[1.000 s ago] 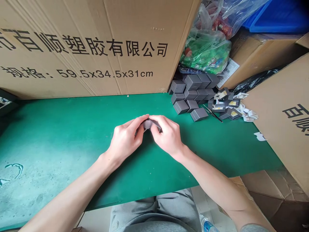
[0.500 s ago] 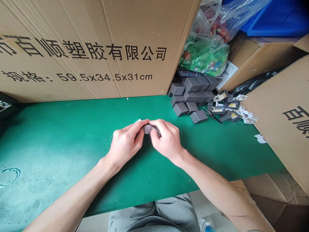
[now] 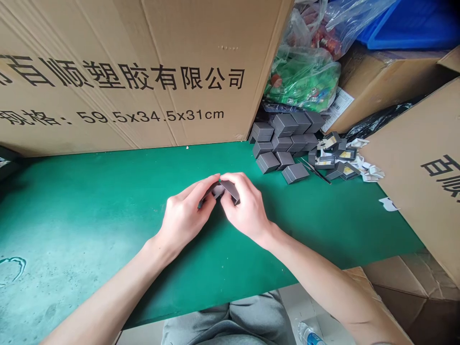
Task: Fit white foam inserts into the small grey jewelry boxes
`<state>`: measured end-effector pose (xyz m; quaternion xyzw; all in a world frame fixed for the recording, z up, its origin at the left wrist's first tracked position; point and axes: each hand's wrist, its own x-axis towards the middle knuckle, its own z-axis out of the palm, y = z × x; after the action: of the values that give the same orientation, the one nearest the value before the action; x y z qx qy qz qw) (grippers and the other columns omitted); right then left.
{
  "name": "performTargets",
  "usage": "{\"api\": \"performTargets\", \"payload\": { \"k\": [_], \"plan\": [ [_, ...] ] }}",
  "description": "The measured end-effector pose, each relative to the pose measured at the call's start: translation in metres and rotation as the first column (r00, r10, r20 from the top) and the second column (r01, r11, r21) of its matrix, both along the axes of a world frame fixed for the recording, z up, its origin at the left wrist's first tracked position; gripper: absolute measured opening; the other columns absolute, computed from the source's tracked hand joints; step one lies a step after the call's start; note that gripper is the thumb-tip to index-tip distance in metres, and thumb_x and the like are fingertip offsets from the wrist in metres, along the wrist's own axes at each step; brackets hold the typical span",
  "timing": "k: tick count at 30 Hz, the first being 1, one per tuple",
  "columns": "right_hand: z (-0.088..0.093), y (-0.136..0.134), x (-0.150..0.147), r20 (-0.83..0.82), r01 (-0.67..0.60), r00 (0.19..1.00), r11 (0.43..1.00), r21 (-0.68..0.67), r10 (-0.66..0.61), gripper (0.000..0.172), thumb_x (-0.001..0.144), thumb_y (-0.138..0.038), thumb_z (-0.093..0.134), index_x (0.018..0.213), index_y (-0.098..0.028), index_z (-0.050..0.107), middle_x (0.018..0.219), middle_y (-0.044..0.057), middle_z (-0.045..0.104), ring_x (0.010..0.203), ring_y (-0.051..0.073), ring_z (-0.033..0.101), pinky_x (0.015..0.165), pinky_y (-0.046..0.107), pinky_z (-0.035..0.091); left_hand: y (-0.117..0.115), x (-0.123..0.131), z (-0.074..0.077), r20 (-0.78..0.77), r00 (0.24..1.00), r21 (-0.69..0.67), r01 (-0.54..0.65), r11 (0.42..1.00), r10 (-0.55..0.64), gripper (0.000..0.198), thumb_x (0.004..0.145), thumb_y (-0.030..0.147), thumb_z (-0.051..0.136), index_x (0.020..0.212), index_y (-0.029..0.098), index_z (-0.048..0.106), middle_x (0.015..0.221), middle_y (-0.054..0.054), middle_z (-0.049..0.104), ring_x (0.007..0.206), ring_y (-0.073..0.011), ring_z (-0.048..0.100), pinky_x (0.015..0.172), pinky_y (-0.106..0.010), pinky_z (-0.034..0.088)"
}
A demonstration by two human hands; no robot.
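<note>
Between both hands, over the middle of the green table (image 3: 118, 191), is a small dark grey box (image 3: 230, 190) with a pale inside, mostly hidden by fingers. My left hand (image 3: 189, 203) is closed on its left part, thumb below and fingers along the top. On the right part, my right hand (image 3: 246, 206) grips with thumb and fingers. The box's two dark halves slope apart from a peak at the top, with the pale piece showing between them.
Several closed grey boxes (image 3: 283, 143) are stacked at the back right. Beside them lie open boxes with white pieces (image 3: 347, 158) and thin black tweezers (image 3: 316, 171). A big carton (image 3: 143, 38) walls the back; another carton (image 3: 424, 158) stands right. Filled plastic bags (image 3: 305, 76) lie behind.
The dark right half of the box now shows more of its face, and less of the pale inside is visible. Both hands stay close together on it. The view has shifted slightly.
</note>
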<state>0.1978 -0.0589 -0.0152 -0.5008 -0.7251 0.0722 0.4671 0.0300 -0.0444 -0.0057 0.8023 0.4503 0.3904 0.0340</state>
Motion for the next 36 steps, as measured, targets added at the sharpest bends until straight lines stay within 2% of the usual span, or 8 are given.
{"api": "performTargets", "payload": {
  "k": [9,15,20,25,29,32,34,36],
  "plan": [
    [-0.001,-0.001,0.0,-0.008,0.019,1.0,0.999,-0.047,-0.019,0.033,0.091,-0.011,0.05,0.12,-0.025,0.059,0.117,0.006,0.071,0.105,0.02,0.071,0.091,0.031,0.061,0.001,-0.001,0.001,0.008,1.0,-0.052,0.014,0.999,-0.013,0.036,0.095,0.016,0.055,0.127,0.023,0.071,0.104,-0.002,0.082,0.08,-0.0143,0.077,0.073,-0.021,0.06],
    [-0.002,0.001,0.002,-0.007,-0.024,1.0,1.0,0.002,0.024,0.03,0.094,-0.012,0.05,0.119,-0.023,0.062,0.115,0.005,0.074,0.103,0.018,0.073,0.09,0.029,0.062,0.004,-0.004,-0.001,-0.026,1.0,-0.076,0.012,0.997,-0.014,0.036,0.095,0.02,0.053,0.126,0.022,0.071,0.094,-0.002,0.082,0.07,-0.0137,0.075,0.065,-0.02,0.056],
    [-0.004,0.003,0.002,-0.002,-0.011,1.0,0.998,-0.066,0.011,0.032,0.096,-0.012,0.046,0.119,-0.024,0.064,0.117,0.005,0.075,0.103,0.018,0.073,0.088,0.029,0.062,0.004,-0.003,-0.001,-0.031,0.999,-0.093,0.009,0.996,-0.012,0.036,0.096,0.024,0.051,0.125,0.02,0.072,0.096,-0.004,0.081,0.073,-0.0152,0.075,0.067,-0.021,0.056],
    [0.004,0.0,0.0,-0.142,-0.089,0.987,0.991,-0.099,0.075,0.032,0.099,-0.026,0.053,0.13,-0.025,0.059,0.12,0.005,0.075,0.102,0.018,0.074,0.086,0.03,0.063,0.006,-0.005,0.009,-0.013,0.999,-0.149,-0.049,0.988,0.048,0.035,0.091,0.023,0.054,0.119,0.021,0.076,0.084,-0.001,0.08,0.058,-0.0122,0.067,0.061,-0.021,0.051],
    [0.011,0.001,0.003,-0.247,-0.156,0.961,0.982,-0.109,0.125,0.038,0.103,-0.038,0.051,0.138,-0.024,0.052,0.127,0.009,0.071,0.112,0.02,0.071,0.085,0.031,0.064,0.021,-0.019,0.017,0.118,0.969,-0.224,-0.189,0.956,0.219,0.037,0.088,0.027,0.057,0.121,0.022,0.075,0.083,0.0,0.076,0.062,-0.0122,0.064,0.065,-0.022,0.051],
    [0.006,0.007,0.009,-0.235,-0.108,0.968,0.992,-0.061,0.091,0.028,0.105,-0.032,0.045,0.128,-0.023,0.059,0.121,0.01,0.073,0.104,0.019,0.073,0.082,0.03,0.063,0.034,-0.032,0.015,0.227,0.921,-0.299,-0.245,0.922,0.318,0.043,0.084,0.029,0.062,0.126,0.024,0.072,0.088,0.0,0.074,0.072,-0.0146,0.067,0.072,-0.024,0.054],
    [0.0,0.012,0.014,-0.181,-0.11,0.978,0.993,-0.044,0.1,0.026,0.104,-0.027,0.044,0.12,-0.022,0.063,0.115,0.01,0.074,0.097,0.017,0.073,0.082,0.03,0.062,0.04,-0.038,0.01,0.284,0.897,-0.354,-0.231,0.906,0.34,0.045,0.082,0.028,0.062,0.126,0.024,0.072,0.09,-0.001,0.073,0.076,-0.016,0.069,0.076,-0.026,0.056],
    [-0.005,0.016,0.016,-0.1,-0.148,0.985,0.988,-0.047,0.143,0.026,0.103,-0.023,0.043,0.116,-0.021,0.065,0.115,0.01,0.073,0.102,0.018,0.071,0.089,0.033,0.061,0.043,-0.04,0.006,0.347,0.871,-0.408,-0.193,0.892,0.347,0.045,0.082,0.028,0.063,0.125,0.024,0.072,0.092,-0.002,0.073,0.08,-0.0179,0.072,0.079,-0.028,0.059]
  ]
}}
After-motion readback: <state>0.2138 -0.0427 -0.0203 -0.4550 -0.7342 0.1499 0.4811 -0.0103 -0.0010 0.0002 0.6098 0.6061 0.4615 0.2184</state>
